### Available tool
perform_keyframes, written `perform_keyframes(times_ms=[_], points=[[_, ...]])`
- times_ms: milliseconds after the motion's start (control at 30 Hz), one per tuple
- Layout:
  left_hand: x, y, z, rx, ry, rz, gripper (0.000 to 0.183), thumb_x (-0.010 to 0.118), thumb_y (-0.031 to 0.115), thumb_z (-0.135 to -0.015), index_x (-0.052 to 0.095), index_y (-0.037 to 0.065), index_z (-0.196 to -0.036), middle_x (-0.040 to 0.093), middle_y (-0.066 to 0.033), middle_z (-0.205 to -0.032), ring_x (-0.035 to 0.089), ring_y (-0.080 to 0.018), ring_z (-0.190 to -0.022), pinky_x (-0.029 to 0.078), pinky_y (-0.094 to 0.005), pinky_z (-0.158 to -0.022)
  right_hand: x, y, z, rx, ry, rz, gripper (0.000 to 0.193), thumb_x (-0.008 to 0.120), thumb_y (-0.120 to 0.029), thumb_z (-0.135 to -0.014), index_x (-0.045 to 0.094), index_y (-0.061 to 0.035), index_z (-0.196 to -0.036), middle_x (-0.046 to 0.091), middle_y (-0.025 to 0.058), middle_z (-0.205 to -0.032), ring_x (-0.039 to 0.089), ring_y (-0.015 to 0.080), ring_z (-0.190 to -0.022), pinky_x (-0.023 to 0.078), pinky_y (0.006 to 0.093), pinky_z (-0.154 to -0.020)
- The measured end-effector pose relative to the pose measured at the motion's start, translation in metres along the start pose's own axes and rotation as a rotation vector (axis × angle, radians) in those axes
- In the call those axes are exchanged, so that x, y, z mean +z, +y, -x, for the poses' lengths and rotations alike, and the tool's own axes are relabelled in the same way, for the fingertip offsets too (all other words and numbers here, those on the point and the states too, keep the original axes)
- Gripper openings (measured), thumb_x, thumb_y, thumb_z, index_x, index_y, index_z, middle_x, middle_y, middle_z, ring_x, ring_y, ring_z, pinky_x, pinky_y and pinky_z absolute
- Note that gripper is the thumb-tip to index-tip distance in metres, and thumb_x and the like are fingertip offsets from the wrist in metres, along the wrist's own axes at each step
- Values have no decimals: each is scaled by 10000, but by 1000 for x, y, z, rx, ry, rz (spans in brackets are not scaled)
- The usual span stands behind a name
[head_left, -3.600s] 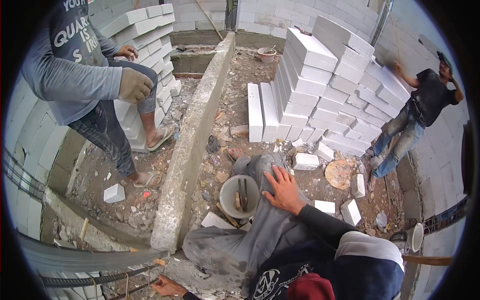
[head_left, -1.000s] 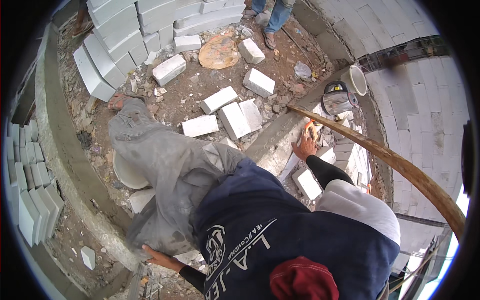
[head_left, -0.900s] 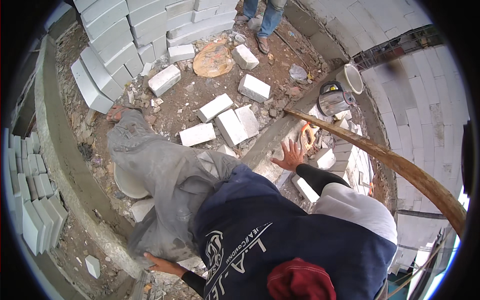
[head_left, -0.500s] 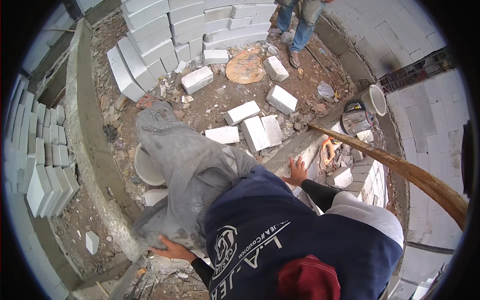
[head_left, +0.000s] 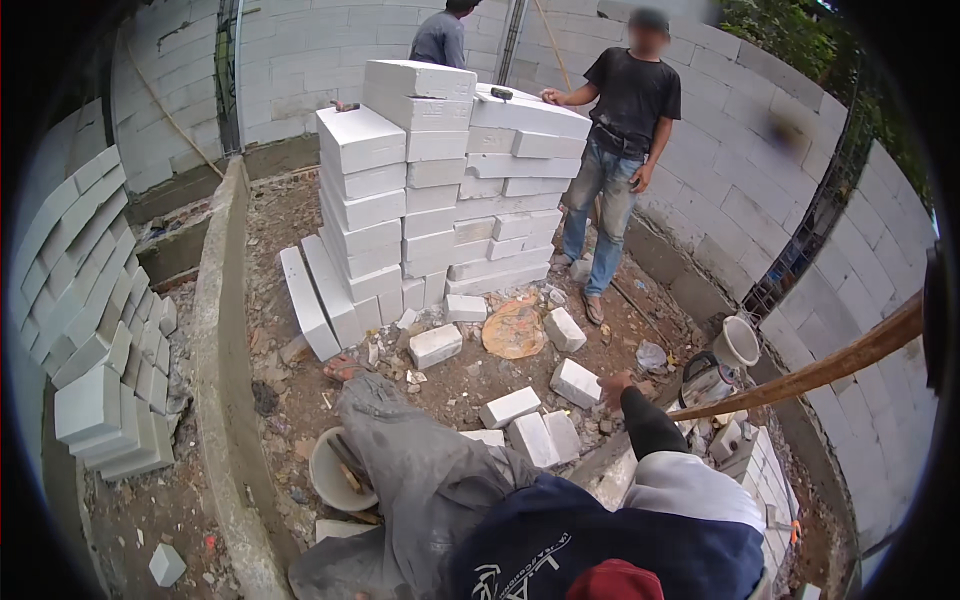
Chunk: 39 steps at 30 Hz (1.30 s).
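My right hand (head_left: 616,388) reaches forward past my bent leg, its arm in a black sleeve under a white one. The fingers look stretched out at the right end of a white block (head_left: 575,383) lying on the dirt; whether they touch it I cannot tell. My left hand is out of view. Close by lie more loose white blocks: one (head_left: 509,407) to the left and a pair (head_left: 532,440) nearer to me. Grey trousers (head_left: 420,450) cover my leg, which stretches out to the left.
Tall stacks of white blocks (head_left: 430,200) stand ahead. A person in a black shirt (head_left: 632,95) stands beside them; another person (head_left: 438,42) is behind. A wooden pole (head_left: 800,375) slants in from the right. Buckets (head_left: 335,470) (head_left: 737,342) and a concrete beam (head_left: 225,350) flank me.
The view has tilted up, showing the stacks and people more fully. My right hand has moved forward from the ledge beside me to the loose block. My left hand has gone out of view.
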<state>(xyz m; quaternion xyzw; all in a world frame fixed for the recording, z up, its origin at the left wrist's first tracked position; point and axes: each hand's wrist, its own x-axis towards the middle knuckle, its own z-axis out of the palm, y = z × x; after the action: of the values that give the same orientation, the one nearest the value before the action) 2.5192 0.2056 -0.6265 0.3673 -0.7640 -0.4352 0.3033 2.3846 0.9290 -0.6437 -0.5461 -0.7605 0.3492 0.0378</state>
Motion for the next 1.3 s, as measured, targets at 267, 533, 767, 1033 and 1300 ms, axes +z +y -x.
perform_keyframes(times_ms=[267, 533, 767, 1033, 1300], points=[[9, 38, 4, -135, 39, -39, 699, 582, 388, -980, 314, 1, -1497, 382, -246, -1495, 421, -362, -1354, 375, -440, -1105, -106, -88, -59, 302, 177, -980, 536, 604, -415, -929, 511, 25, -1221, 595, 237, -1172, 655, 459, -990, 578, 592, -739], [5, 34, 9, -94, -62, -205, 687, 568, 390, -988, 307, 19, -1504, 373, -259, -1494, 417, -376, -1352, 388, -447, -1092, -147, 12, -85, 355, 60, -1302, 660, 547, -540, -904, 483, -68, -1360, 555, 228, -1316, 583, 502, -1131, 482, 637, -855], [3, 15, -2, -191, 26, -111, 721, 608, 401, -961, 311, 36, -1507, 347, -245, -1509, 388, -385, -1370, 371, -472, -1102, -91, -7, -95, 276, -75, -1001, 771, 569, -561, -902, 397, -31, -1435, 462, 270, -1406, 561, 484, -1165, 478, 619, -902], [6, 7, -23, 92, 39, -695, 776, 685, 482, -886, 399, 61, -1472, 188, -257, -1569, 251, -397, -1441, 337, -528, -1121, 55, -93, 84, 180, -425, -208, 1050, 752, -574, -786, 111, -100, -1469, 408, 288, -1387, 601, 429, -1071, 542, 534, -812], [28, 81, -103, 269, -106, -258, 489, 657, 330, -948, 572, -13, -1286, 559, -197, -1323, 561, -324, -1174, 454, -416, -985, -35, -128, -2, 70, 15, -226, 958, 670, -432, -894, 52, -61, -1525, 386, 317, -1442, 559, 487, -1171, 524, 572, -889]])
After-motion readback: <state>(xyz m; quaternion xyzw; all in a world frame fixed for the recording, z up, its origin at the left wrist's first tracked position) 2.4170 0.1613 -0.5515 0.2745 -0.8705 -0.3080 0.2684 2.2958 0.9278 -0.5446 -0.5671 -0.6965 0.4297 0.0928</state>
